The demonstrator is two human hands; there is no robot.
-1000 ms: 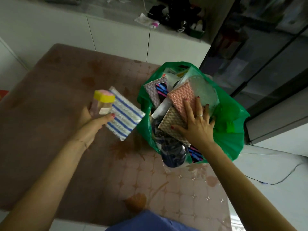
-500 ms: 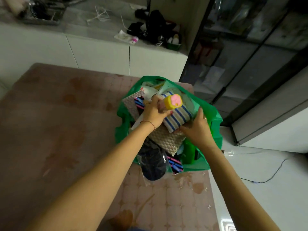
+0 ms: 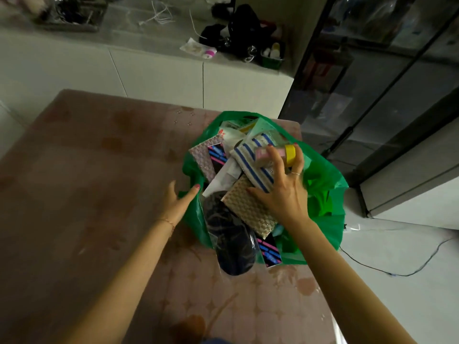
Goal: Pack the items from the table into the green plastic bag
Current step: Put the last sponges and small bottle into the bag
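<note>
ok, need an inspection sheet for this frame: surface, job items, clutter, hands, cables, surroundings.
Surface: brown patterned table, stained, nothing loose seen on it.
Job's things: green plastic bag overfilled; striped pack, woven pouch, dark bundle sticking out.
Clutter: dark heap and small packet on counter behind.
Hands: left hand open at the bag's edge; right hand on a pink, yellow-capped bottle.
Cables: black cable on floor; white cord on counter.
Surroundings: white cabinets, dark glass door.

pink patterned table [image 3: 99, 170], green bag [image 3: 323, 234] on it
</note>
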